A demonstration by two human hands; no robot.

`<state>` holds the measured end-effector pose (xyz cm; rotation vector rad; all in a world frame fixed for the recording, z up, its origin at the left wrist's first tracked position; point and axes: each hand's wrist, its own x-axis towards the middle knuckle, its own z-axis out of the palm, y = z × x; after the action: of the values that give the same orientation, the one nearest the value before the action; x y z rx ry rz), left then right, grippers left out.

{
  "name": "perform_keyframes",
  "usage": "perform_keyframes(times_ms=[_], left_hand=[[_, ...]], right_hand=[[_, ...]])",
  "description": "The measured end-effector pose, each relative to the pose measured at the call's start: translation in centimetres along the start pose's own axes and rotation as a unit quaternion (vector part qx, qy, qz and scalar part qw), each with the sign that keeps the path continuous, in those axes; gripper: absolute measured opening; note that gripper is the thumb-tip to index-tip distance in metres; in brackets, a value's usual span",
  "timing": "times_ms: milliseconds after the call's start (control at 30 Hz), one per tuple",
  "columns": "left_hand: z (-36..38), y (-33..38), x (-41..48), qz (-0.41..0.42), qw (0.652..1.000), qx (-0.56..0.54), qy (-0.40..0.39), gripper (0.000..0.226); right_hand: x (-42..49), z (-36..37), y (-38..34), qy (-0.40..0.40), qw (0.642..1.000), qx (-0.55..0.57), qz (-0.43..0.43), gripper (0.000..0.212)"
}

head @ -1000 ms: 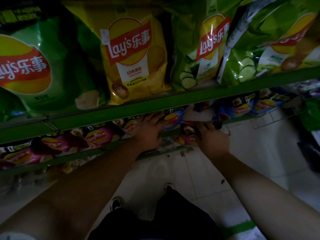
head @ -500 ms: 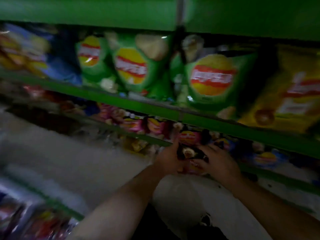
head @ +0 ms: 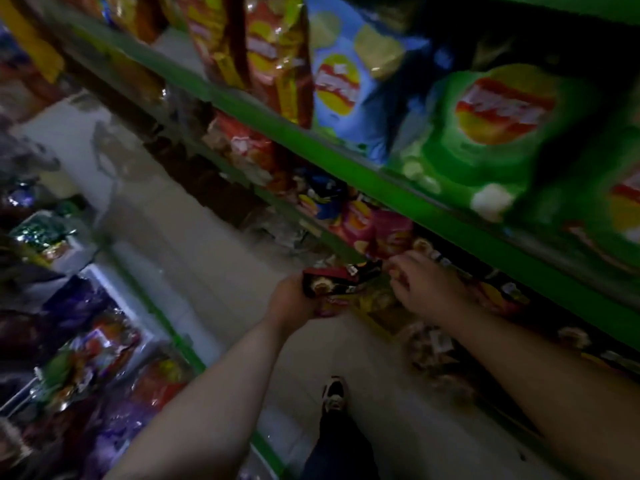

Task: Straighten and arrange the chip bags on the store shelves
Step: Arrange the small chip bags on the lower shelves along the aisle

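Green shelf edge (head: 398, 181) runs slantwise across the head view, and the picture is dim and smeared, so I go carefully. On the upper shelf the big chip bags stand upright and face out — a blue bag (head: 349, 84), a green bag (head: 491, 133) beside it, red-orange ones (head: 273, 53) further along. That row looks tidy enough to me.

The lower shelf is where I am working. My left hand (head: 294, 301) is closed around a small dark bag with red trim (head: 337, 282), held out in front of the shelf lip, apart from the row. My right hand (head: 420, 284) reaches to the shelf with fingers loosely curled, touching the small bags there; whether it pinches one I cannot tell. Just behind it sit pink bags (head: 377, 226), crowded and leaning, with darker ones along to the right in shadow.

I judge the job only partly done — the bag in my left hand wants a place, and the lower row looks jumbled.
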<state>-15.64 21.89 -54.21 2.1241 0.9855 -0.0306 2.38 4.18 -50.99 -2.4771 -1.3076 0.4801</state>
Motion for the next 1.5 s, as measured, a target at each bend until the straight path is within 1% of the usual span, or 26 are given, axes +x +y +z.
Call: perform_keyframes(times_ms=[67,200,333,433,500,633,667,733,800,867,967,1033,1133,1200,1300,1400,1500], left_hand=[[-2.8,-2.7,2.3,-0.018,0.999,0.012,0.026,0.043],[-7.2,-7.4,6.5,-0.040,0.998,0.003,0.046,0.044],[-9.7,-11.2,10.3,-0.042,0.996,-0.031,0.067,0.046],[-10.8,-12.9,13.1,-0.035,0.996,-0.045,0.069,0.049],[-11.2,-13.6,14.7,-0.029,0.996,-0.052,0.066,0.049],[-11.8,-14.1,16.9,-0.010,0.997,-0.056,0.055,0.049],[-11.9,-14.0,17.2,-0.007,0.997,-0.056,0.054,0.051],[-12.3,-13.9,17.8,-0.001,0.997,-0.060,0.049,0.054],[-12.8,-13.7,18.1,0.004,0.996,-0.071,0.048,0.057],[-13.5,-13.4,18.4,-0.001,0.995,-0.085,0.056,0.058],[-14.4,-13.0,18.8,-0.018,0.991,-0.113,0.065,0.054],[-14.9,-12.2,19.1,-0.017,0.986,-0.158,0.057,0.048],[-15.2,-10.7,19.9,-0.001,0.975,-0.216,0.043,0.043],[-14.8,-9.6,20.9,0.000,0.973,-0.226,0.042,0.041],[-13.3,-7.7,22.6,0.004,0.967,-0.254,0.030,0.052],[-11.0,-5.6,24.4,0.045,0.963,-0.265,-0.008,0.057],[-8.1,-4.1,26.4,0.049,0.962,-0.269,-0.021,0.050]], right_hand=[[5.0,1.1,-2.6,0.003,1.000,-0.003,0.002,0.039],[15.3,3.0,-6.6,-0.004,1.000,-0.021,0.006,0.046],[23.2,4.5,-8.3,-0.033,0.997,-0.039,0.065,0.073],[26.7,6.2,-8.3,-0.062,0.992,-0.060,0.091,0.089],[28.0,7.4,-8.1,-0.070,0.989,-0.068,0.107,0.094],[29.2,8.8,-8.3,-0.020,0.989,-0.074,0.124,0.094],[29.3,8.8,-8.4,-0.015,0.991,-0.067,0.119,0.091],[29.2,8.5,-8.7,-0.002,0.993,-0.040,0.112,0.078],[28.5,7.9,-9.0,0.028,0.993,0.003,0.116,0.068],[27.1,7.1,-9.2,0.071,0.991,0.023,0.110,0.066],[24.0,6.3,-9.4,0.134,0.987,0.020,0.091,0.064],[21.4,6.0,-9.3,0.157,0.983,0.029,0.093,0.062],[16.7,5.7,-8.6,0.178,0.971,0.097,0.128,0.057],[13.4,5.8,-7.6,0.180,0.965,0.126,0.145,0.053],[9.7,6.2,-5.7,0.145,0.964,0.136,0.176,0.051],[8.5,6.6,-4.3,0.130,0.965,0.127,0.191,0.053],[9.0,6.7,-3.4,0.130,0.968,0.101,0.190,0.057]])
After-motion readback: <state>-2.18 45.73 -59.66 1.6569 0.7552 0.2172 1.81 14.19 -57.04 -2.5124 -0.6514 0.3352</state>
